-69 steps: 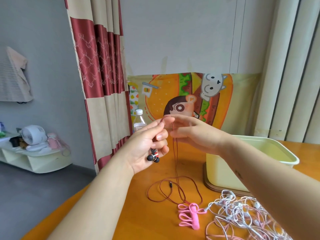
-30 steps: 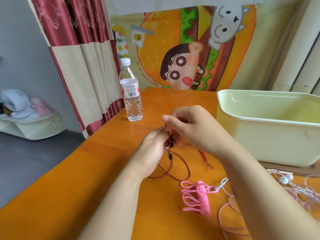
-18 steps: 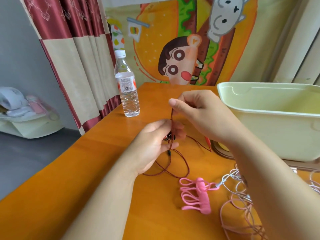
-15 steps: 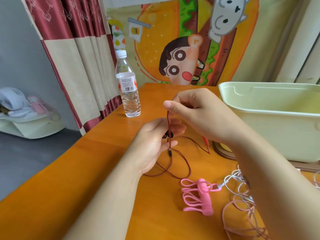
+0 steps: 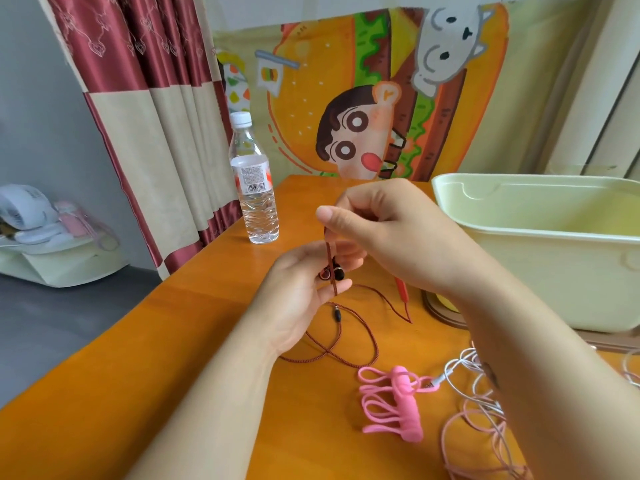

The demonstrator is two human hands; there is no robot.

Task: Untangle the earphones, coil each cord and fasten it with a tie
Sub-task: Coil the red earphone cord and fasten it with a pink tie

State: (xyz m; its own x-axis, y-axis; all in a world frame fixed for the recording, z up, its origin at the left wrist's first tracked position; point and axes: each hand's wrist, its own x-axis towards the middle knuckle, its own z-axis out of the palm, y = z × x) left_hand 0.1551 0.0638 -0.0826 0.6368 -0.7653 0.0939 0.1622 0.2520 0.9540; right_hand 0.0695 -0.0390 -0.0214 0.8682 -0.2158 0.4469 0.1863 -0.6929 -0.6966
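Note:
My left hand (image 5: 298, 299) holds the two black earbuds (image 5: 333, 273) of a dark red braided earphone cord (image 5: 360, 344) between its fingers, just above the orange table (image 5: 173, 341). My right hand (image 5: 388, 233) pinches the same cord a little above the buds, so a short stretch runs straight up. The rest of the cord lies in loose loops on the table below. A pink earphone bundle (image 5: 394, 403) fastened with a pink tie lies nearer me. Tangled white and pink cords (image 5: 481, 410) lie at the right, partly hidden by my right forearm.
A pale green plastic tub (image 5: 540, 258) stands at the right on a round wooden base. A clear water bottle (image 5: 254, 188) stands at the table's far left edge beside a red and cream curtain (image 5: 145, 98). The table's left edge drops to a grey floor.
Both hands came down from chest height to just above the table. Since half a second ago my right hand has shifted slightly left along the cord; my left hand keeps the buds.

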